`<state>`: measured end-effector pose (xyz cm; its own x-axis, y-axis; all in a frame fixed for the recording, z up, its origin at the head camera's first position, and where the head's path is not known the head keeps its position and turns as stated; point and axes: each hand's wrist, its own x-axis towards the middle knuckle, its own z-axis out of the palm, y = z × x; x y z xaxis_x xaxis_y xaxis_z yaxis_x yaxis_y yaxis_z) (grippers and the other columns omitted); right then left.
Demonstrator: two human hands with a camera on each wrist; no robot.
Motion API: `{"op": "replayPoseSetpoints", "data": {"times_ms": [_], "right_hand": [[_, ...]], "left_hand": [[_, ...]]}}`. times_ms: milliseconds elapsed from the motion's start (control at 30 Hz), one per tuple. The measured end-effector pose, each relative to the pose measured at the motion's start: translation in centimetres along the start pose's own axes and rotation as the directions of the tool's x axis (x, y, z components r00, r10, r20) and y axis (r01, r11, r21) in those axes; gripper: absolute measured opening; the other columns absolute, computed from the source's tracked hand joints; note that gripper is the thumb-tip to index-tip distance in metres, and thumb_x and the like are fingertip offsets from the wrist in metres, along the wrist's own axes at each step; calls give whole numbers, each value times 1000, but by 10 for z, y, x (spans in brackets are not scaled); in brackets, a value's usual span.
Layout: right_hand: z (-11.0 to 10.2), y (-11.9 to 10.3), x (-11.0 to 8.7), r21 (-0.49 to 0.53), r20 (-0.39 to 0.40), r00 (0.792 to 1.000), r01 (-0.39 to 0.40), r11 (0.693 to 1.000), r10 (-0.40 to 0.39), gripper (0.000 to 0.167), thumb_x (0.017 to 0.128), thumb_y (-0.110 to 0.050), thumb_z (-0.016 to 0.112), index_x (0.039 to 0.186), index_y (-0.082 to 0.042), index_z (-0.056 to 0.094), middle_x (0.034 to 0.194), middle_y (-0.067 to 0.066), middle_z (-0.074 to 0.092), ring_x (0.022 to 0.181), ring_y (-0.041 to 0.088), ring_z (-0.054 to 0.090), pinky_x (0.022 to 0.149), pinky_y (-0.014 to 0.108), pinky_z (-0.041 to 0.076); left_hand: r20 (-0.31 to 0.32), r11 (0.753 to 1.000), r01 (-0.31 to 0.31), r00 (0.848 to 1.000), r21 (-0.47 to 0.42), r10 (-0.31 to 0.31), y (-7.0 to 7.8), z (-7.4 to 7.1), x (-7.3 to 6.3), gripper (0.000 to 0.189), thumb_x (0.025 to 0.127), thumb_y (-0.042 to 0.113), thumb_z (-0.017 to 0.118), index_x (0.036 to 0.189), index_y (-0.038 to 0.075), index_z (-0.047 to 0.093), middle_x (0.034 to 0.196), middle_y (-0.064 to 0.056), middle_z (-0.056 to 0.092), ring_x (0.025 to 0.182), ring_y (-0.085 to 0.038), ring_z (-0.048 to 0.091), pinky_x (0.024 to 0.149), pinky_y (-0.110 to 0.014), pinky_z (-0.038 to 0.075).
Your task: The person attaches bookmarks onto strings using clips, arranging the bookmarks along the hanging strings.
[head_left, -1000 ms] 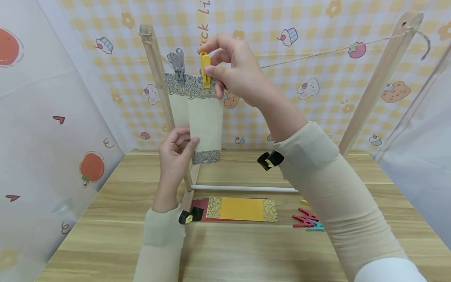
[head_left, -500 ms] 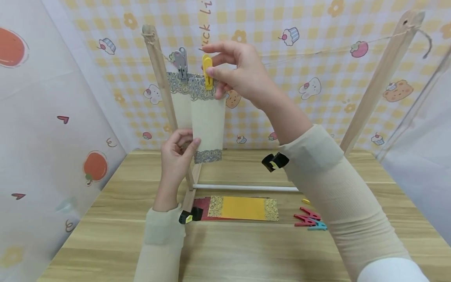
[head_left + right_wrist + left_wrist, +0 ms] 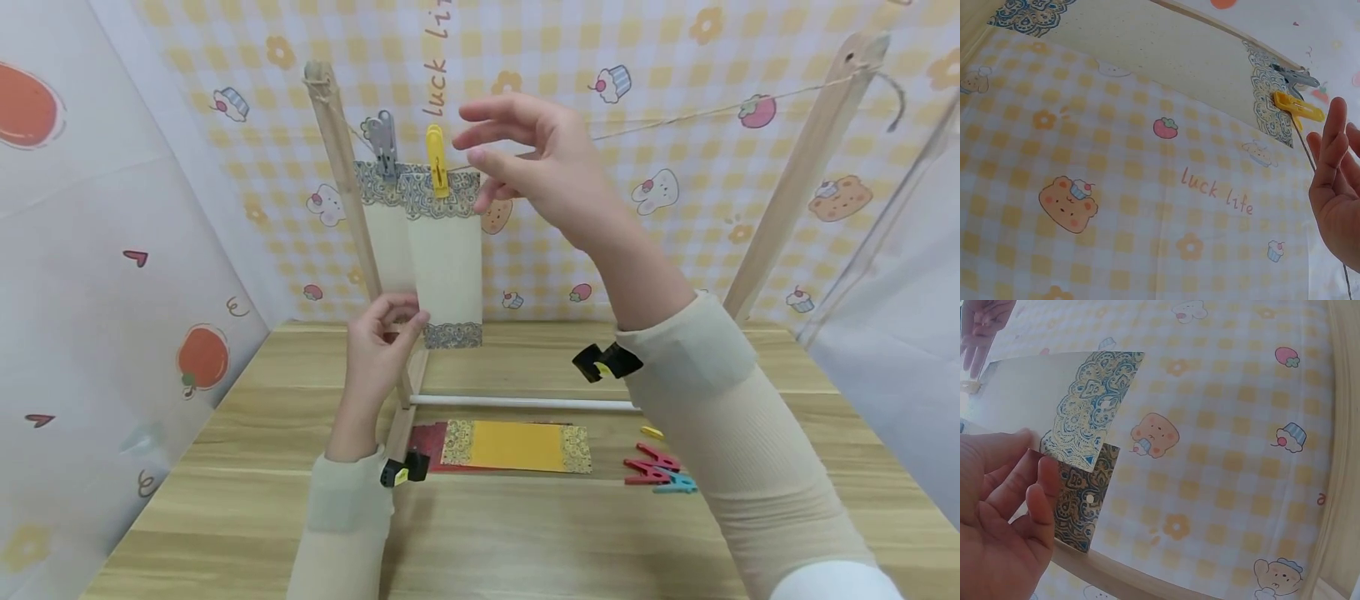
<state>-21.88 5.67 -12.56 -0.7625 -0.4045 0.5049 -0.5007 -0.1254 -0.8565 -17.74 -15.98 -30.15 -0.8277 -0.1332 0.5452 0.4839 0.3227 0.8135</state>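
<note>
Checkered yellow wallpaper with cupcakes and bears runs behind my wooden table (image 3: 525, 533), where a little drying rack (image 3: 341, 167) stands with a string (image 3: 675, 112) across its top. From the head view, a cream card (image 3: 447, 250) with blue lace edges hangs off that string, pinned by a yellow clip (image 3: 437, 160), just right of a grey clip (image 3: 384, 143). My right hand (image 3: 547, 167) floats just right of the yellow clip, fingers loose and spread, holding nothing. My left hand (image 3: 378, 346) pinches the card's bottom left corner. Below the rack lie a yellow card (image 3: 517, 444) and some spare clips (image 3: 660, 475).

Left wrist cam: thumb and fingers of my left hand (image 3: 997, 531) pinch the lace edge of the card (image 3: 1054, 394).

Right wrist cam: my right hand (image 3: 1338, 194) is relaxed, near the yellow clip (image 3: 1297, 107) but not touching it.
</note>
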Motion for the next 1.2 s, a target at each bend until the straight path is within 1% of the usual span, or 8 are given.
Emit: {"op": "replayPoseSetpoints", "data": {"times_ms": [200, 400, 533, 733, 867, 1067, 1133, 1200], "right_hand": [[-13, 0, -14, -15, -42, 999, 19, 1000, -20, 28, 93, -2, 66, 121, -2, 66, 112, 14, 71, 59, 23, 67, 67, 30, 58], [-23, 4, -33, 2, -41, 997, 59, 998, -59, 25, 93, -1, 65, 118, -2, 67, 110, 11, 72, 60, 24, 66, 68, 31, 58], [-30, 11, -47, -23, -35, 995, 90, 996, -91, 23, 94, -1, 64, 116, -3, 69, 107, 6, 74, 59, 23, 66, 66, 30, 58], [-40, 25, -70, -91, -8, 998, 63, 994, -64, 21, 94, -2, 64, 114, -7, 70, 105, 3, 75, 61, 23, 68, 59, 26, 51], [-47, 36, -87, -129, 22, 1000, 22, 991, -20, 22, 94, -2, 65, 115, -7, 70, 106, 2, 74, 66, 21, 70, 60, 27, 56], [-64, 55, -118, -217, 68, 995, -52, 975, 68, 24, 95, -2, 64, 118, -3, 68, 110, -2, 73, 85, 16, 71, 83, 25, 58], [-70, 63, -129, -241, 76, 993, -67, 968, 88, 24, 96, -3, 63, 120, -2, 67, 112, -2, 73, 91, 14, 71, 86, 24, 57], [-78, 70, -141, -263, 68, 992, -82, 961, 103, 25, 96, -3, 62, 122, -2, 66, 113, -4, 72, 95, 13, 71, 87, 21, 56]], "left_hand": [[39, 995, 77, 996, 59, -79, -5, -2, -4, 18, 92, 4, 69, 108, -5, 65, 100, -26, 71, 81, 6, 61, 63, -14, 48], [118, 977, 142, 980, 159, -161, -11, -7, -12, 21, 96, 12, 66, 111, -1, 66, 104, -22, 73, 85, 5, 60, 73, -16, 49], [175, 968, 156, 966, 198, -192, -17, -7, -17, 21, 95, 10, 66, 111, -4, 64, 101, -22, 73, 83, -6, 65, 73, -17, 51], [315, 954, 152, 920, 258, -232, -28, -1, -24, 13, 96, 7, 62, 104, -2, 67, 99, -16, 76, 93, -30, 70, 75, -25, 53], [381, 944, 184, 880, 274, -283, -34, 5, -29, 20, 95, 4, 61, 114, 1, 68, 98, -13, 76, 92, -29, 69, 72, -27, 50], [455, 932, 238, 821, 275, -344, -38, 16, -37, 24, 96, 8, 63, 118, 2, 66, 100, -11, 74, 94, -24, 67, 76, -29, 52], [470, 932, 235, 813, 277, -345, -38, 20, -39, 24, 95, 10, 64, 118, 3, 67, 101, -10, 73, 94, -22, 66, 77, -30, 53], [468, 932, 224, 816, 284, -338, -38, 24, -41, 23, 95, 12, 66, 117, 4, 68, 101, -10, 73, 94, -22, 66, 79, -31, 54]]}}
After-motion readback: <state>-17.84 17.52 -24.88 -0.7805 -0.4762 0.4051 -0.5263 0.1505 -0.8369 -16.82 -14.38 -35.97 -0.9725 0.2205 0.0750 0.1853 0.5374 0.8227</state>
